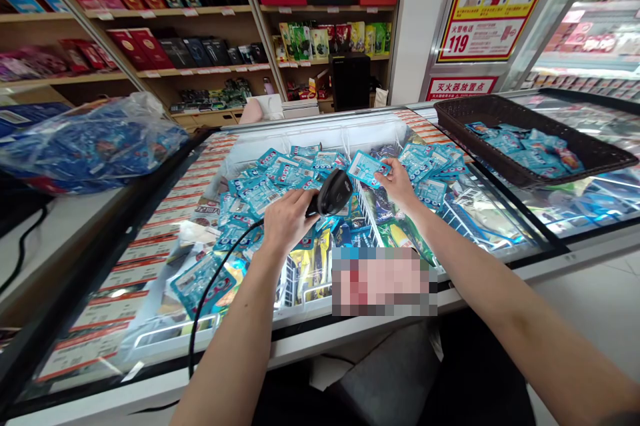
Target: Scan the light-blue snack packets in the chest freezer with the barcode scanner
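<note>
My left hand is wrapped round the handle of a black barcode scanner, whose cable trails down to the front edge of the freezer. Between the thumb and fingers of my right hand is a small blue packet, its pale printed side with a barcode facing up. The scanner head is just left of and below that packet, apart from it. Many similar blue packets lie spread over the glass-topped freezer on the left, and another pile lies to the right of my right hand.
A dark woven basket with blue packets stands on the right. At the left sits a clear plastic bag full of blue packets. White wire dividers show inside the freezer. Shelves of boxes and bottles line the back.
</note>
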### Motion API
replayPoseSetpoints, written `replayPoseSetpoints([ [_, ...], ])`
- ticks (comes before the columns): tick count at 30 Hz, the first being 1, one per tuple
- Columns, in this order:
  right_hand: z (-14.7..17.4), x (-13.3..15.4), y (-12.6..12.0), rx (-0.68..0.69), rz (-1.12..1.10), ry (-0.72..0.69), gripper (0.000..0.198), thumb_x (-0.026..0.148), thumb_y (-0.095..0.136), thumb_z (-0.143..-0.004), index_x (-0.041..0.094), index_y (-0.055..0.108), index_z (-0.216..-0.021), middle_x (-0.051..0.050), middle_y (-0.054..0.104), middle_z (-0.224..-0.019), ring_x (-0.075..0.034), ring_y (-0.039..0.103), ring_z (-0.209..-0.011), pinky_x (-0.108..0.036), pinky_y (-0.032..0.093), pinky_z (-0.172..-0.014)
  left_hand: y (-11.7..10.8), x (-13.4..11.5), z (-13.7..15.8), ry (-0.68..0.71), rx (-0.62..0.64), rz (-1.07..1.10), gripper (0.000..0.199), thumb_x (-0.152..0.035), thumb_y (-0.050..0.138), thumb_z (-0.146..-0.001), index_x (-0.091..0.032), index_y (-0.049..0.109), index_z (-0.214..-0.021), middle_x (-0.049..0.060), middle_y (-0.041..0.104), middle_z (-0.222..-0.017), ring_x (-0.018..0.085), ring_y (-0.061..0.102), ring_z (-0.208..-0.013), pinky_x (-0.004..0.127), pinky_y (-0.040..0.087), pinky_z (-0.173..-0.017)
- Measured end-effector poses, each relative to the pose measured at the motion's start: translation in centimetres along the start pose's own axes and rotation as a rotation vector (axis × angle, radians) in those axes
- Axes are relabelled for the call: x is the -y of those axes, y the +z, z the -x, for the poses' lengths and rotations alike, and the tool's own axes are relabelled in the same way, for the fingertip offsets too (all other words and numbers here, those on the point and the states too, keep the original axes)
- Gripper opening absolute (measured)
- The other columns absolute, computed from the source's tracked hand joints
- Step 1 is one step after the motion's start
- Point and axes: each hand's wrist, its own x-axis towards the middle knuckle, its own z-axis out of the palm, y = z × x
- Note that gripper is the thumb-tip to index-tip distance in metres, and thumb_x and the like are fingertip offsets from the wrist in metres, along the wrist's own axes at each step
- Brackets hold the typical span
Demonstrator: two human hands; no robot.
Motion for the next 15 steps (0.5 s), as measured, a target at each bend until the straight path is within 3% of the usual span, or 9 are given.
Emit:
replayPoseSetpoints([
  [15,0.08,-0.03,0.04,0.015,0.013,-0.006,0.036,0.041,0.060,-0.073,0.023,0.043,-0.099,-0.001,0.056,-0.085,-0.017,0.057,-0.069,-0.034,0.048,-0.064,-0.08,-0.10,-0.03,0.001,0.017,-0.006,0.035,-0.033,0.055,-0.079,-0.024,0.053,-0.112,0.006,0.064,-0.101,0.023,0.058,-0.095,0.031,0.043,-0.070],
])
